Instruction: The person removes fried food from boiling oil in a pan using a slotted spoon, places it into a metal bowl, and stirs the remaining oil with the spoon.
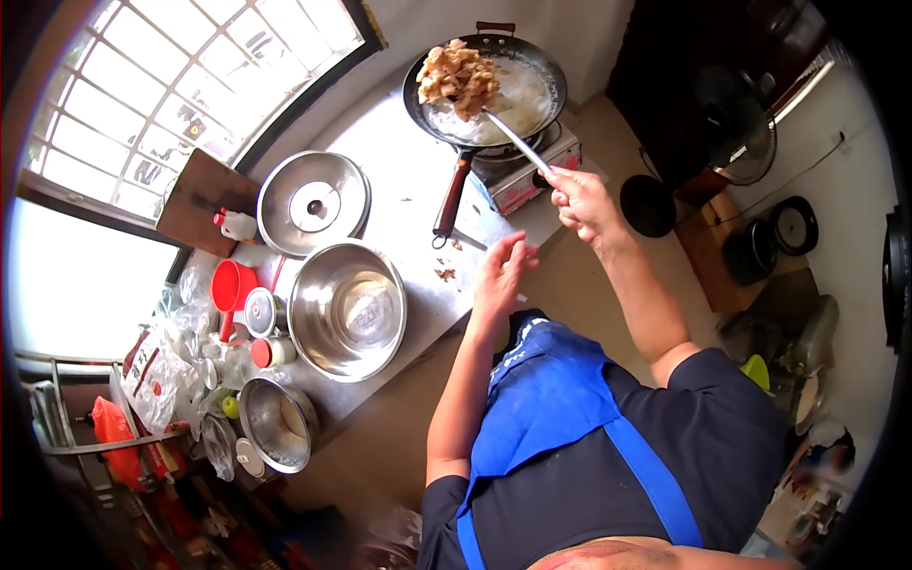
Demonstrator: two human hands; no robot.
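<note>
My right hand (582,201) is wrapped round the end of a long metal handle (518,142). At its far end, brown fried-looking pieces (458,78) are heaped above the left part of a black wok (560,90), hiding the head of the utensil. Pale, foamy liquid (522,87) fills the wok, which sits on a portable stove (518,190). Near the counter edge, right of the wok's wooden handle (453,195), my left hand (505,266) is held with its fingers apart and nothing in it.
On the counter to the left stand a large steel bowl (347,311), a steel basin (313,204), a red ladle (232,287), jars and a smaller bowl (278,425). Plastic bags (161,380) lie beyond. Black pans (750,252) are at the right.
</note>
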